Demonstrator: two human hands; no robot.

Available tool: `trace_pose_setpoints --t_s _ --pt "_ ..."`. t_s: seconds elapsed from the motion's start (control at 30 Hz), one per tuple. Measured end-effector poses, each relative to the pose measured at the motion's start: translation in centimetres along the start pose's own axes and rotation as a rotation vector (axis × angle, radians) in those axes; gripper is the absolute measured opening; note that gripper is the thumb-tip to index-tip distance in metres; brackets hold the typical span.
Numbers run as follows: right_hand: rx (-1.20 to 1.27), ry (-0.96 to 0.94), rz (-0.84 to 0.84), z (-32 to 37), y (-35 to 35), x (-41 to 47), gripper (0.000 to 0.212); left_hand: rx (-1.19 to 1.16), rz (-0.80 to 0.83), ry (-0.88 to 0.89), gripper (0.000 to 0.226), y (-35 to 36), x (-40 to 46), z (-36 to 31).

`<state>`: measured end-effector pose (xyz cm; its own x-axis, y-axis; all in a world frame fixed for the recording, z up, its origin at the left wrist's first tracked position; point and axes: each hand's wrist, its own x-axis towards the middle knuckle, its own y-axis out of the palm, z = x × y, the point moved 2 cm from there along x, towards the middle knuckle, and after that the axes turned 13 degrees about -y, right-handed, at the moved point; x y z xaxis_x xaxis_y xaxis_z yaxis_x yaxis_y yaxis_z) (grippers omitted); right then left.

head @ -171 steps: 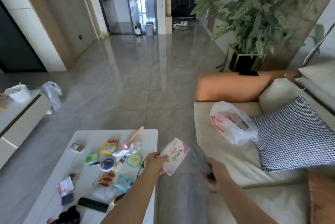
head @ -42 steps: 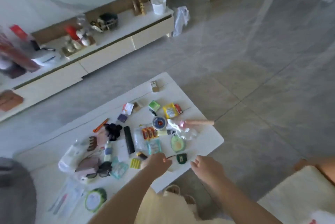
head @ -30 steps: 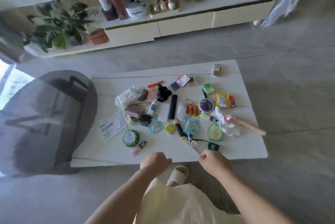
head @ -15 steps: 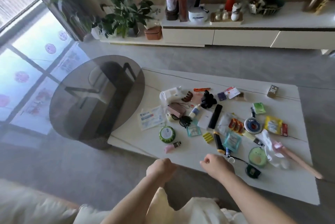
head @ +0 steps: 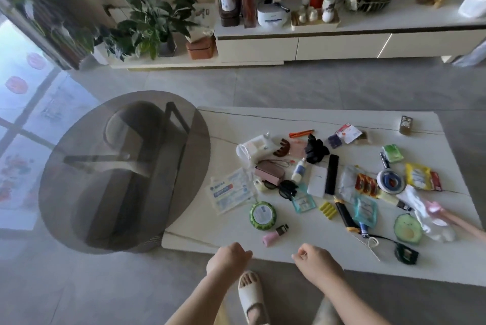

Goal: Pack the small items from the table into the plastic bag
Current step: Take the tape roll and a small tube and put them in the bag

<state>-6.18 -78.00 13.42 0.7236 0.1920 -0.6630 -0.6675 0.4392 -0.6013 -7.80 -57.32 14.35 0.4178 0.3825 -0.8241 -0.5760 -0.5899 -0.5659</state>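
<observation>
Several small items lie scattered on the white table (head: 236,124): a green round tin (head: 263,215), a small pink tube (head: 274,235), an avocado-shaped piece (head: 407,228), a black remote (head: 332,177), sunglasses (head: 281,189), a yellow packet (head: 418,176) and a mask packet (head: 230,193). My left hand (head: 228,259) hovers at the table's near edge, fingers curled, holding nothing. My right hand (head: 315,261) is beside it over the edge, also curled and empty. The pink tube is the item closest to both hands. The plastic bag is out of view.
A round smoked-glass side table (head: 123,166) overlaps the white table's left end. A low cabinet (head: 342,43) full of jars and a vase runs along the far wall, with a potted plant (head: 152,24) at its left. My slippered foot (head: 251,295) stands on the floor below my hands.
I have turned from the sofa and bag to the table. The packet and dark object I held are gone from my hands. Both curled hands now sit at the table's near edge.
</observation>
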Motion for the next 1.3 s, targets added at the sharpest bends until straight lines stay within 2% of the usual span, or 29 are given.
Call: trace_pose_setpoints --t_s 0.13,0.37,0.67,0.9,1.13,1.3 --pt "0.078 0.079 0.025 -0.4 2.3 1.5 0.024 -0.014 0.058 0.010 0.035 0.6 3.8 0.0" --pt "0.157 0.120 0.080 -2.7 3.3 7.9 0.045 -0.038 0.090 -0.012 0.030 3.4 8.9 -1.9" --pt "0.080 0.142 0.103 -5.9 5.7 16.5 0.052 -0.059 0.082 0.003 0.048 5.8 16.8 -5.1" --pt "0.065 0.211 0.123 -7.0 9.7 20.4 0.054 -0.013 0.008 0.006 0.060 6.3 22.6 -7.3" --pt "0.194 0.305 -0.068 -7.7 12.8 23.9 0.066 0.056 0.013 0.058 0.079 7.9 28.2 -9.4" --pt "0.277 0.365 -0.195 -8.0 14.6 25.4 0.057 0.080 0.023 0.086 0.085 8.8 29.8 -10.6"
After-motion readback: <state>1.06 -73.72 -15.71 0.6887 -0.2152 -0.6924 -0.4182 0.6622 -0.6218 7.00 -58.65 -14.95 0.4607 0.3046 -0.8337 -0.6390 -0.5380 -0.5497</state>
